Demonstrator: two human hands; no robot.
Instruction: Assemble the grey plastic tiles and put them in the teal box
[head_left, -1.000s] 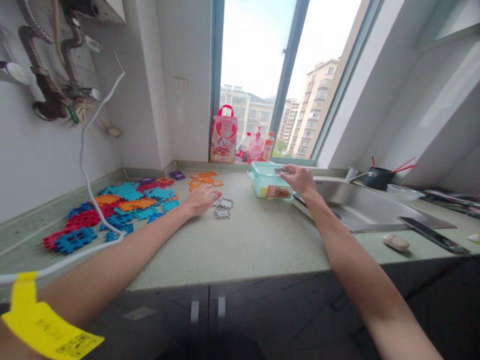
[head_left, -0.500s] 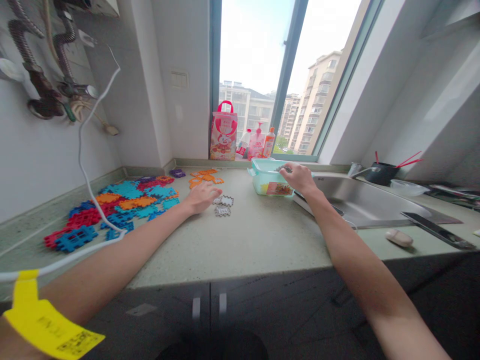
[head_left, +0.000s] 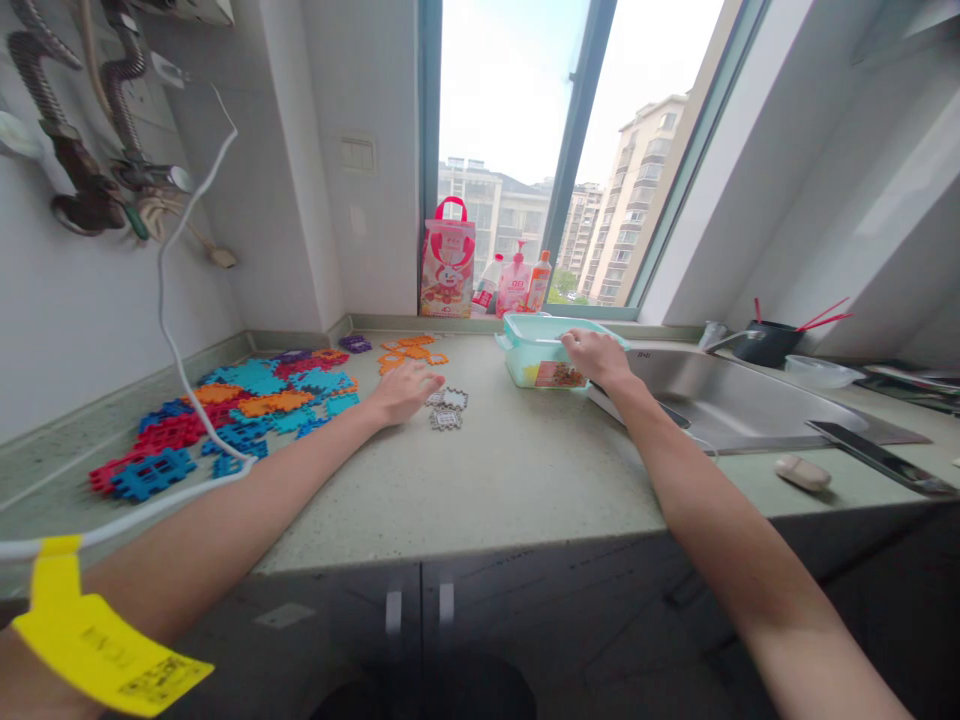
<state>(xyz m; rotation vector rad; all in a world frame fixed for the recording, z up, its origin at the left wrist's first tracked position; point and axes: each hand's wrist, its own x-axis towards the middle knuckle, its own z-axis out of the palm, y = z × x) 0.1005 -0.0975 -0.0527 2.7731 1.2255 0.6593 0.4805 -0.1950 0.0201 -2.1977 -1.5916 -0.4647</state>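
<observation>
The right hand [head_left: 596,357] lies palm down over the near rim of a mint-green plastic box [head_left: 534,362], fingers curled loosely on its edge with nothing seen in them, while the left hand [head_left: 403,390] rests flat and open on the counter [head_left: 510,470], fingertips just beside a few grey grid tiles [head_left: 448,408]. The box stands toward the back of the pale speckled counter, touching the steel sink [head_left: 720,405] on its right; orange tiles [head_left: 409,351] lie behind the left hand, and a spread of blue, red and orange tiles [head_left: 232,410] covers the counter's left end, crossed by a white cable [head_left: 176,360]. A pink gift bag [head_left: 447,262] and bottles [head_left: 516,285] stand on the sill beneath a tall window facing apartment blocks, with white tiled walls at the left and metal hoses [head_left: 75,150] on them
</observation>
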